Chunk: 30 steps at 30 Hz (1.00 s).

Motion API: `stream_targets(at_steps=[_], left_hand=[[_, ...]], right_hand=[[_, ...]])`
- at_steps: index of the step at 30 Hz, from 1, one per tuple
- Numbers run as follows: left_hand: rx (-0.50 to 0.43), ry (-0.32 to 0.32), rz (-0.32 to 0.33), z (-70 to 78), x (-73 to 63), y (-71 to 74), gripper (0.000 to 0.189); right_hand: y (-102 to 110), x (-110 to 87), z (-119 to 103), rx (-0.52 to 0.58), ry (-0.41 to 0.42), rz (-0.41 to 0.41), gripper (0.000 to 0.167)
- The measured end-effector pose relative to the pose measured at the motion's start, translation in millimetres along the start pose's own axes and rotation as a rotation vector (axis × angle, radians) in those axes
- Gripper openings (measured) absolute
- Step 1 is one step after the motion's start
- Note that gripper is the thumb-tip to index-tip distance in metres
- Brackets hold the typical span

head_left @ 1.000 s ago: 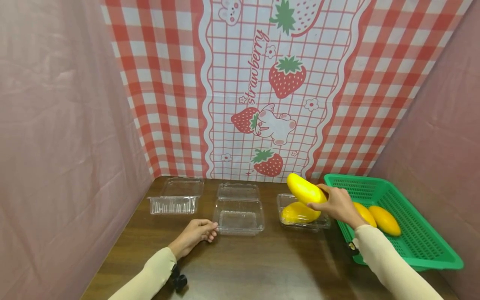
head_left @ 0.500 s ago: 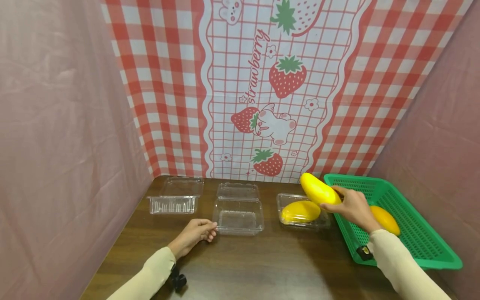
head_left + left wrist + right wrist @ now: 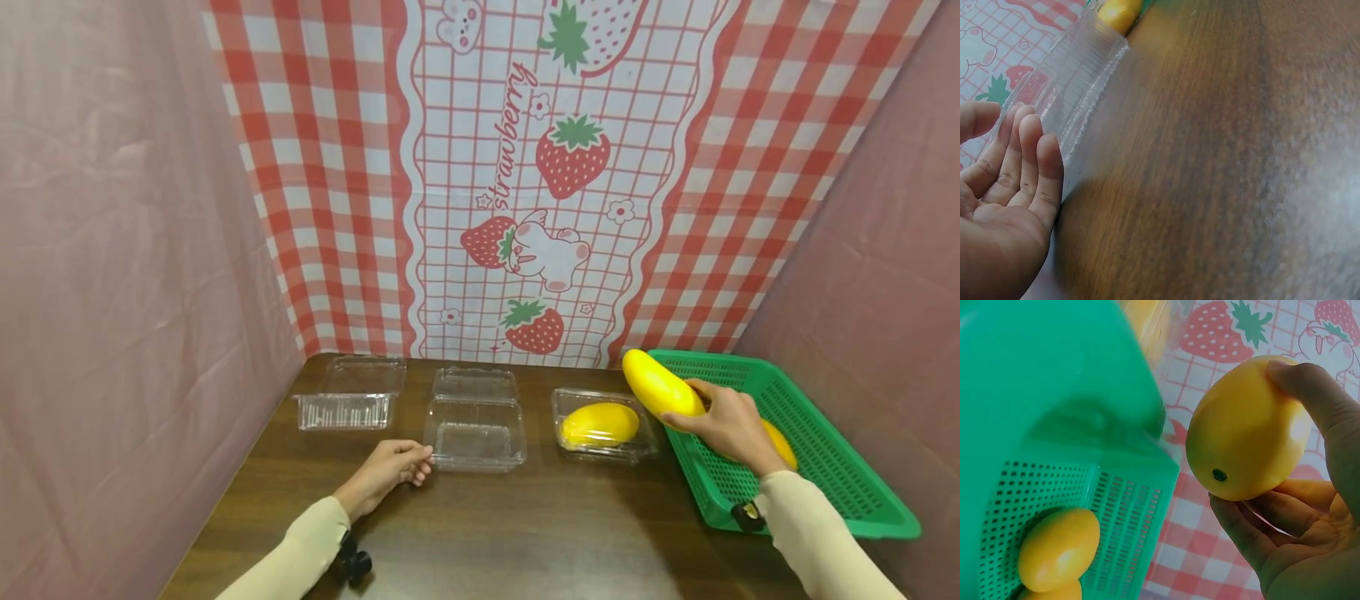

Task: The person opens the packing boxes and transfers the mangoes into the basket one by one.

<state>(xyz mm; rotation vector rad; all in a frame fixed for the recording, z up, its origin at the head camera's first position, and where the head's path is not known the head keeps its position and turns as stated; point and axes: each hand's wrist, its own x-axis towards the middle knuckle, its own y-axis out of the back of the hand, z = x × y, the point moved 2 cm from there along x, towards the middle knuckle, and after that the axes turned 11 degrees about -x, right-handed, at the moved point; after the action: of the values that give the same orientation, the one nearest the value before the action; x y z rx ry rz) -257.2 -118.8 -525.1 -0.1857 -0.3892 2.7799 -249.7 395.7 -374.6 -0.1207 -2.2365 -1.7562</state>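
In the head view, my right hand (image 3: 731,425) grips a yellow mango (image 3: 662,387) over the near-left side of the green basket (image 3: 862,496). The right wrist view shows this mango (image 3: 1247,431) end-on, thumb on one side and fingers on the other, a dark stem spot on its end. My left hand (image 3: 384,473) pinches the near-left corner of the middle clear plastic clamshell (image 3: 476,437), whose lid is folded back. Another mango (image 3: 600,425) lies in the right-hand clear clamshell (image 3: 641,454). More mangoes (image 3: 1060,550) lie in the basket, partly hidden by my right arm in the head view.
A third clear clamshell (image 3: 345,411) stands lid-up at the left of the brown wooden table (image 3: 540,525). A red-checked strawberry cloth (image 3: 525,208) hangs behind, with pink cloth walls (image 3: 127,292) on both sides.
My right hand has carried the mango rightward, away from above the right-hand clamshell to over the basket's edge. My left hand stays at the middle clamshell's corner.
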Motion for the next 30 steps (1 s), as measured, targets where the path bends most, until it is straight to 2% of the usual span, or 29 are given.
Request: stream_targets(at_steps=[11, 17, 30], left_hand=[[-0.011, 0.012, -0.007, -1.0, -0.6, 0.7, 0.025], [0.001, -0.002, -0.012, 1.2, -0.5, -0.1, 0.029], [0.007, 0.003, -0.002, 2.1, -0.6, -0.1, 0.03]], right_hand=[[6, -12.9, 21, -0.027, -0.038, -0.032, 0.083], [6, -18.5, 37, -0.051, -0.047, -0.024, 0.084], [2, -35.9, 58, -0.065, -0.099, -0.076, 0.088]])
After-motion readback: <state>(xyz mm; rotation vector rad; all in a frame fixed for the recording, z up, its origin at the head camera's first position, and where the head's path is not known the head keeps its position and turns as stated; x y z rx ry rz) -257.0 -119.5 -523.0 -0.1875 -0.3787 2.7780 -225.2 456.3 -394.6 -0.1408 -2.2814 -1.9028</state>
